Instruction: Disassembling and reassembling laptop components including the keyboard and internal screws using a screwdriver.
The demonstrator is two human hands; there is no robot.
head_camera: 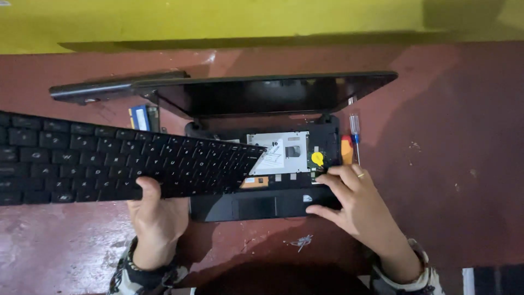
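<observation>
An opened black laptop [256, 206] lies on a reddish table, its screen [262, 94] tilted back. The black keyboard [109, 161] is lifted off it and held out to the left by my left hand [155, 210], which grips its near edge. With the keyboard gone, a silver drive [284, 152], a green board and a yellow round coin cell [317, 159] show inside. My right hand [357, 205] rests on the laptop's right palm rest, fingers at the board's edge beside the coin cell, holding nothing.
A screwdriver [355, 136] with a clear and blue handle lies right of the laptop, next to an orange tool [346, 150]. A blue memory module [140, 117] and a long black part [112, 87] lie at the back left. Small screws [301, 241] sit near the front edge.
</observation>
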